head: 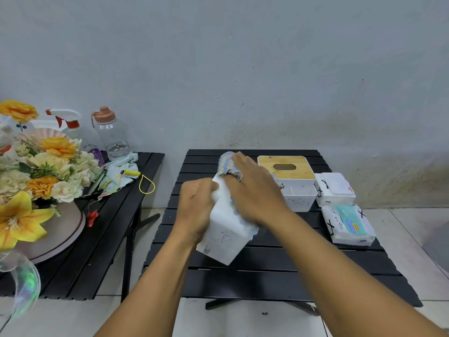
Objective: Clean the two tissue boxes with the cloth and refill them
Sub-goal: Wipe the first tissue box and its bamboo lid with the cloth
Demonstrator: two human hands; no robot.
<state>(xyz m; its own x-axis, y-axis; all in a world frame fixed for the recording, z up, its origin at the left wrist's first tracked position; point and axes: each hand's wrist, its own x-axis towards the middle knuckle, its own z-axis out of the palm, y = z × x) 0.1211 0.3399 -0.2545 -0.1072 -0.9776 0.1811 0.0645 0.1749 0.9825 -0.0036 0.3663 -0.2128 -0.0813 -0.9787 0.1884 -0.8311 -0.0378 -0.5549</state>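
A white tissue box (223, 235) is tilted above the black slatted table (267, 271), gripped at its left side by my left hand (198, 205). My right hand (254, 190) presses a blue-and-white cloth (227, 164) against the box's upper face; the cloth drapes under the palm and along the box's right edge. A second white tissue box with a bamboo lid (286, 167) stands upright at the back of the table. Two tissue packs lie at the right: a white one (334, 189) and one with a teal label (349, 224).
A second black table (97, 251) at the left carries a flower arrangement (36, 171), a spray bottle (70, 125), a clear water bottle (110, 135), a pale cloth and a yellow coiled cord (141, 181). A grey wall stands behind; pale floor tiles lie below.
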